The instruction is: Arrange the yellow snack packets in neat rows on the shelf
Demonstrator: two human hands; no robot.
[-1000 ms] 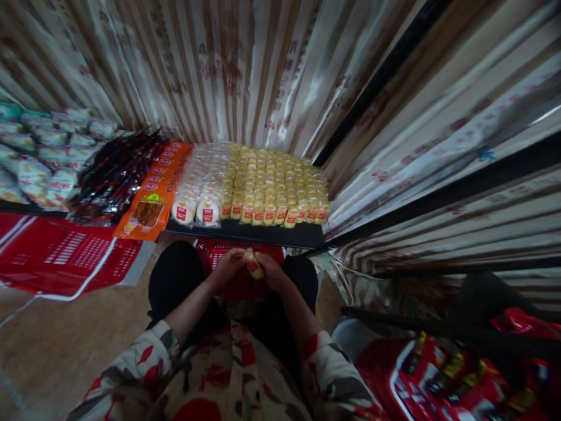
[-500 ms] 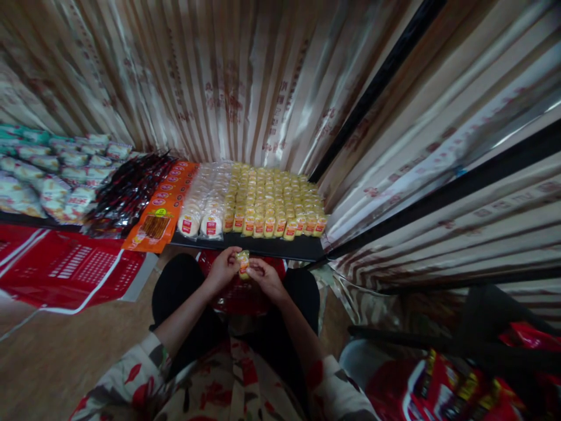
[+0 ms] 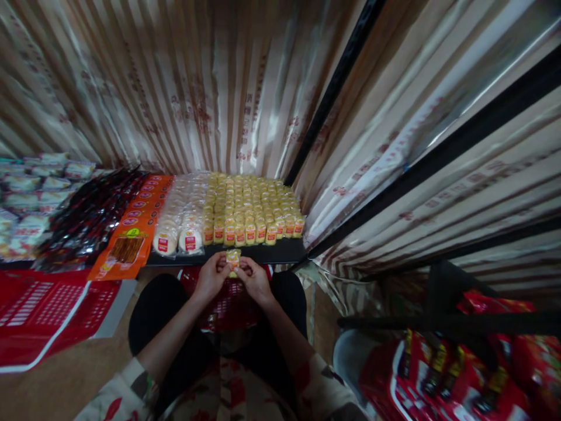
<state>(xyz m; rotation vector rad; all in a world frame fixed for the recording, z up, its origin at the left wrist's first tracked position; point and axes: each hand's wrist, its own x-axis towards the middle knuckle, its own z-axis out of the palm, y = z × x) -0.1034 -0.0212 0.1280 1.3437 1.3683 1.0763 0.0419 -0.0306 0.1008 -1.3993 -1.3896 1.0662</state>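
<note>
Between my two hands is a small yellow wrapped snack [image 3: 233, 261] with an orange-red label. My left hand [image 3: 212, 278] pinches its left side, and my right hand [image 3: 255, 279] pinches its right side. They are just in front of the black shelf [image 3: 280, 250], above a red plastic basket [image 3: 230, 307] between my knees. Rows of the same yellow snacks [image 3: 254, 210] stand on the shelf. To their left are two rows of round white wrapped snacks [image 3: 190, 240].
Further left lie an orange snack packet [image 3: 127, 234], a pile of dark shiny packets [image 3: 83, 219] and white packets [image 3: 28, 234]. A red basket [image 3: 44, 313] stands at the left. Red packets [image 3: 460, 374] fill the lower right. Black bars [image 3: 438, 155] cross a striped curtain [image 3: 175, 88].
My view has turned to the right, so the shelf goods appear further left and slightly lower. Both hands keep hold of the yellow snack, with its label turned more upright toward me.
</note>
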